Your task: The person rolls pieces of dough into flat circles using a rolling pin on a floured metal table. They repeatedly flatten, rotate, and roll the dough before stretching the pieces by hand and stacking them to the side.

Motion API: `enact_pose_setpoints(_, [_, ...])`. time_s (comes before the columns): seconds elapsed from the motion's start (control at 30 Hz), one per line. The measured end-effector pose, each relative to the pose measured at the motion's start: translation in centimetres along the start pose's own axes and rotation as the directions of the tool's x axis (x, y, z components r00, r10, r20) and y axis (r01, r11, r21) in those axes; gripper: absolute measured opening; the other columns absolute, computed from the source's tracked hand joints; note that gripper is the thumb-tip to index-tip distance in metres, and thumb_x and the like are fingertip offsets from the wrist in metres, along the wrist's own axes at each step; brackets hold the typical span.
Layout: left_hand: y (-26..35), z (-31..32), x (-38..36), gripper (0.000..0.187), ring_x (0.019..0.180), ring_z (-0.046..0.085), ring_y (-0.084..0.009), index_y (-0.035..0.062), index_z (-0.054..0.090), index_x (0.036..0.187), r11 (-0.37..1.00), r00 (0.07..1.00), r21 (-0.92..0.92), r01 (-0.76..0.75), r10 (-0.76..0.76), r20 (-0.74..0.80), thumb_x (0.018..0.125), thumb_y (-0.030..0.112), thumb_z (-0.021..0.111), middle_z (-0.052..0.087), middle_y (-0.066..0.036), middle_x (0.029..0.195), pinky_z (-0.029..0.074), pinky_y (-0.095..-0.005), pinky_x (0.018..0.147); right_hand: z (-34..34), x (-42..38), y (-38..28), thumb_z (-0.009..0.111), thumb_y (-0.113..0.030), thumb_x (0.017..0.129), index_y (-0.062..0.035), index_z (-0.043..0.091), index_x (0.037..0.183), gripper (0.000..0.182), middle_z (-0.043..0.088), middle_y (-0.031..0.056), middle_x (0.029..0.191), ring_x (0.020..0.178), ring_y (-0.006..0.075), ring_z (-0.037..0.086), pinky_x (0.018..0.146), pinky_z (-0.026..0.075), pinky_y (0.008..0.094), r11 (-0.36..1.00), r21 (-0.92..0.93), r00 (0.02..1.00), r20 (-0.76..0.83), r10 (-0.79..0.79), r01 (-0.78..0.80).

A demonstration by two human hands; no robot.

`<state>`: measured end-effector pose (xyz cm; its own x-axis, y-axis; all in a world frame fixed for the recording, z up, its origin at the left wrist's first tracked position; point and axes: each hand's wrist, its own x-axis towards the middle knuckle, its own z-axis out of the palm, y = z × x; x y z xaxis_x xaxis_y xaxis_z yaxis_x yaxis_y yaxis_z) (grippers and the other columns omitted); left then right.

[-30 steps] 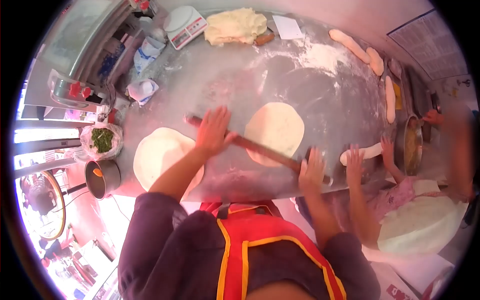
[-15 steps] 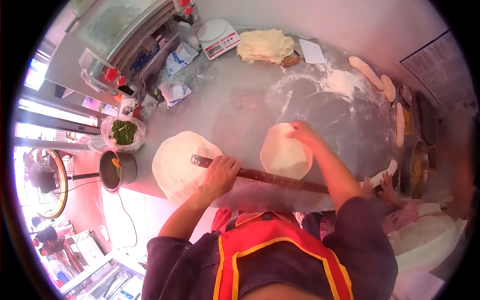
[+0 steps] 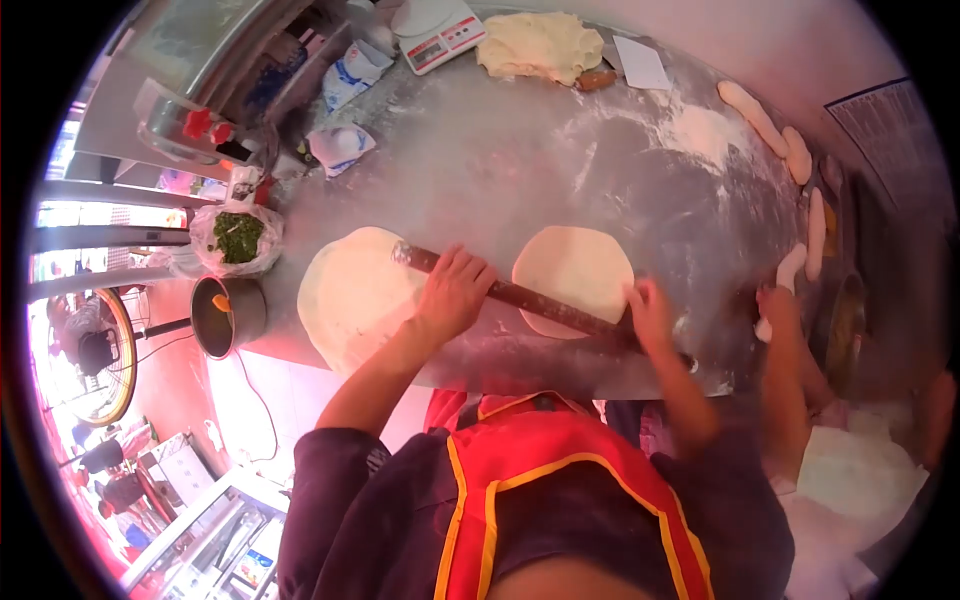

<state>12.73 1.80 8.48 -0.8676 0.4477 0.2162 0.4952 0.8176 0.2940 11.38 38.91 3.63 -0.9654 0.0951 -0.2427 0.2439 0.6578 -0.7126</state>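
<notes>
My left hand point(image 3: 455, 290) is closed around a dark wooden rolling pin point(image 3: 545, 308), near its upper left end. The pin slants down to the right, across the lower part of a flat dough round point(image 3: 575, 265). At that round's right edge, my right hand point(image 3: 650, 312) has its fingers curled together in a pinch on the dough; the wrist is over the pin's right part. A larger dough round point(image 3: 355, 290) lies flat to the left, partly behind my left hand and forearm.
Kitchen scale point(image 3: 435, 40), dough lump point(image 3: 540, 45) and white card point(image 3: 641, 63) stand along the back. Scattered flour point(image 3: 705, 135) and dough strips point(image 3: 755, 118) are at right, where a co-worker's hand point(image 3: 778, 302) touches one. At left are bagged greens point(image 3: 237, 237) and a metal pot point(image 3: 228, 315).
My right hand has moved from the smaller round's top edge down to its right edge. My left hand and the pin have shifted slightly up and right. The co-worker's hands have moved up.
</notes>
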Motion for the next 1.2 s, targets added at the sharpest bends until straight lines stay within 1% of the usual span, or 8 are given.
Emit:
enact_pose_setpoints(0.17, [0.5, 4.2, 1.0, 0.054, 0.136, 0.042, -0.0291, 0.0099, 0.051, 0.136, 0.99, 0.989, -0.073, 0.123, -0.117, 0.089, 0.086, 0.027, 0.065, 0.049, -0.012, 0.14, 0.024, -0.0525, 0.118, -0.3, -13.2, 2.8, 0.053, -0.021, 0.097, -0.0056, 0.052, 0.136, 0.042, 0.054, 0.0161, 0.139, 0.129, 0.0368, 0.048, 0.111, 0.031, 0.0539, 0.808, -0.569, 0.932, -0.187, -0.309, 0.154])
enact_pose_setpoints(0.37, [-1.3, 6.8, 14.3, 0.064, 0.15, 0.022, -0.0292, 0.0115, 0.038, 0.151, 0.987, 0.987, 0.123, 0.108, -0.121, 0.102, 0.098, 0.047, 0.047, 0.028, -0.009, 0.161, 0.016, -0.0564, 0.12, -2.9, 0.3, 3.0, 0.04, -0.032, 0.102, -0.0066, 0.041, 0.149, 0.053, 0.038, 0.0147, 0.156, 0.144, 0.036, 0.033, 0.117, 0.019, 0.0589, 0.736, -0.677, 0.907, -0.308, -0.287, 0.003])
enact_pose_setpoints(0.53, [-3.7, 9.8, 26.2, 0.063, 0.151, 0.019, -0.0284, 0.0107, 0.035, 0.152, 0.993, 0.986, 0.108, 0.042, -0.024, -0.164, 0.102, 0.048, 0.042, 0.024, -0.01, 0.163, 0.014, -0.0555, 0.121, -6.5, 9.9, 2.5, 0.042, -0.03, 0.103, -0.0075, 0.036, 0.151, 0.053, 0.034, 0.0162, 0.157, 0.146, 0.0353, 0.03, 0.118, 0.018, 0.06, 0.698, -0.712, 0.831, -0.432, -0.351, -0.075])
enact_pose_setpoints(0.7, [-2.3, 6.4, 12.4, 0.07, 0.15, 0.022, -0.0288, 0.0052, 0.036, 0.151, 0.987, 0.984, 0.149, 0.051, -0.076, 0.162, 0.098, 0.049, 0.047, 0.031, -0.013, 0.16, 0.013, -0.0505, 0.122, -1.4, -2.9, 2.7, 0.05, -0.027, 0.098, -0.0007, 0.034, 0.15, 0.061, 0.036, 0.0212, 0.155, 0.145, 0.0382, 0.03, 0.118, 0.018, 0.0592, 0.814, -0.571, 0.927, -0.243, -0.287, 0.102])
enact_pose_setpoints(0.77, [-2.2, 6.0, 4.5, 0.063, 0.148, 0.028, -0.031, 0.0037, 0.045, 0.145, 0.993, 0.994, -0.094, 0.079, -0.071, 0.084, 0.095, 0.041, 0.058, 0.035, -0.015, 0.157, 0.016, -0.0549, 0.121, 1.4, -10.0, 2.7, 0.054, -0.026, 0.095, 0.0021, 0.032, 0.15, 0.066, 0.036, 0.0247, 0.153, 0.145, 0.0397, 0.031, 0.118, 0.018, 0.058, 0.817, -0.561, 0.929, -0.214, -0.301, 0.135])
enact_pose_setpoints(0.9, [-3.9, 5.1, 5.2, 0.056, 0.146, 0.031, -0.0312, 0.0057, 0.05, 0.141, 0.996, 0.958, 0.084, -0.007, -0.018, 0.287, 0.096, 0.039, 0.056, 0.041, -0.016, 0.153, 0.018, -0.0523, 0.121, 0.0, -9.6, 2.2, 0.049, -0.028, 0.1, 0.0024, 0.03, 0.151, 0.062, 0.036, 0.0261, 0.153, 0.144, 0.0413, 0.032, 0.118, 0.021, 0.0567, 0.87, -0.493, 0.992, -0.1, -0.082, 0.022])
enact_pose_setpoints(1.0, [-3.1, 5.7, 10.2, 0.055, 0.146, 0.03, -0.0309, 0.0065, 0.05, 0.14, 0.999, 0.999, 0.028, 0.047, -0.046, -0.021, 0.097, 0.039, 0.054, 0.042, -0.015, 0.153, 0.018, -0.0524, 0.12, -0.8, -4.9, 0.9, 0.045, -0.03, 0.102, 0.0029, 0.032, 0.15, 0.059, 0.036, 0.026, 0.153, 0.143, 0.0417, 0.033, 0.117, 0.024, 0.0544, 0.816, -0.574, 0.943, -0.303, -0.137, -0.066])
enact_pose_setpoints(1.2, [-2.1, 2.4, 0.7, 0.048, 0.14, 0.038, -0.0301, 0.0074, 0.055, 0.133, 0.999, 0.994, -0.005, -0.04, 0.04, 0.105, 0.093, 0.034, 0.06, 0.049, -0.013, 0.144, 0.024, -0.0469, 0.118, 2.3, -16.7, 0.6, 0.057, -0.038, 0.096, -0.0007, 0.039, 0.146, 0.065, 0.042, 0.0234, 0.148, 0.138, 0.0409, 0.038, 0.117, 0.025, 0.0509, 0.788, -0.587, 0.962, -0.056, -0.268, 0.185])
